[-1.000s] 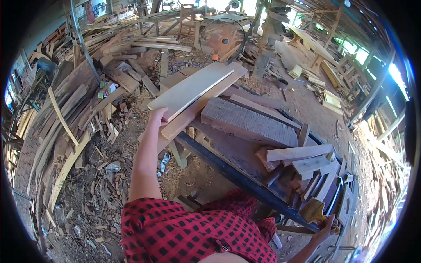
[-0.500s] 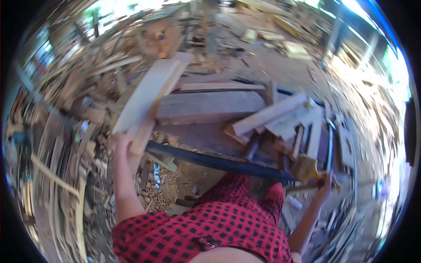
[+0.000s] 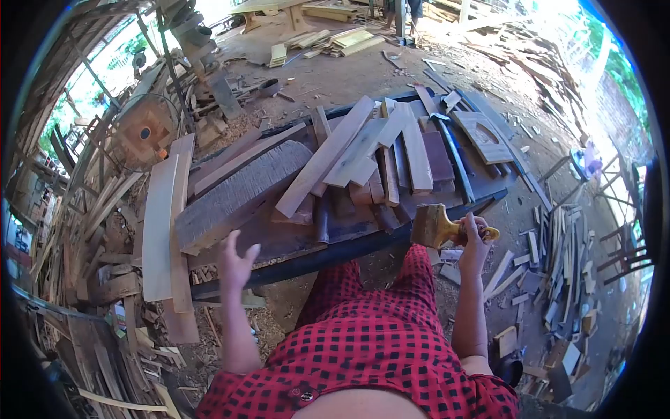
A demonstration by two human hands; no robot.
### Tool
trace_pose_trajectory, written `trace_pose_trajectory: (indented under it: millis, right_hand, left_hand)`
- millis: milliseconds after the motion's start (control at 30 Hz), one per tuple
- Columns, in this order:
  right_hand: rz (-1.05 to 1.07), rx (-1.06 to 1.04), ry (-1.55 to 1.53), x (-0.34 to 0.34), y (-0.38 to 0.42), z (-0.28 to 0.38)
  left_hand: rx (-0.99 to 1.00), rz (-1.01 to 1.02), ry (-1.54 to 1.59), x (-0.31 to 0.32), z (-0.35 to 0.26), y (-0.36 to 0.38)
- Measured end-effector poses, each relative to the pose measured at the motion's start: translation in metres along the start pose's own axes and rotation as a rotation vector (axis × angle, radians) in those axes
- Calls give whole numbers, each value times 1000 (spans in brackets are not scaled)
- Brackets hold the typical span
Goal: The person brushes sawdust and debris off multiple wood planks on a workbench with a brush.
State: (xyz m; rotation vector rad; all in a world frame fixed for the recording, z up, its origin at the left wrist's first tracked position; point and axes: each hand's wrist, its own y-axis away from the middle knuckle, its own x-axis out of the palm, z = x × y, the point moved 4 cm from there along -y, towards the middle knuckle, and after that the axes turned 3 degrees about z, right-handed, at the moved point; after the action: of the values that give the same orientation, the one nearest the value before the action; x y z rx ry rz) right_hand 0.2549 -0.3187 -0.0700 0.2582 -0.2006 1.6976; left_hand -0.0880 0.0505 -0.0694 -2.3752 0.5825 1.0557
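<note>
Wide brush (image 3: pixel 436 226) at right of centre in the frame, just off the near edge of the desk (image 3: pixel 276 242), bristles toward frame left; right hand (image 3: pixel 474 237) has its fingers closed round the handle. Judged light enough for one hand, handle stiff, bristles likely to give under pressure, nothing fragile about it; best hold is the handle behind the bristle head, though any slickness there cannot be told. Left hand (image 3: pixel 238 260) at left of centre, fingers spread, nothing in them, near the thick timber block (image 3: pixel 241 190).
</note>
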Motion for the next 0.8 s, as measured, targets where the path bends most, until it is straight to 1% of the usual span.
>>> trace_pose_trajectory:
  millis: [67, 133, 167, 233, 267, 333, 400, 467, 533, 600, 700, 800]
  right_hand:
    - [-2, -13, -11, -17, 1, -5]
    - [-8, -33, -35, -33, 5, -3]
    - [-21, -33, -36, -40, 6, -2]
    - [-93, -70, -15, -61, 11, 1]
    - [-126, -54, -8, -72, 13, 1]
    - [-181, -147, -18, -94, 14, 7]
    - [-241, -148, -17, -114, 18, 13]
    - [-278, -160, -26, -129, 24, 14]
    - [-376, -169, -38, -144, 29, 14]
    - [-391, -151, -69, -152, 33, 13]
    - [-375, -159, -92, -161, 35, 12]
    - [-406, -189, -58, -160, 38, 20]
  left_hand:
    - [14, 19, 56, 26, -20, 1]
    - [107, 55, 19, 49, -28, 4]
    - [115, 64, 18, 53, -30, 5]
    - [-25, 282, -180, 69, -28, 12]
    - [-13, 316, -190, 74, -27, 14]
    - [19, 316, -237, 80, -19, 16]
    - [42, 357, -241, 85, -16, 16]
    - [23, 379, -336, 83, -20, 15]
    - [21, 420, -342, 83, -25, 18]
    - [94, 397, -424, 86, -21, 18]
    - [81, 389, -453, 87, -25, 18]
    - [41, 404, -461, 88, -33, 17]
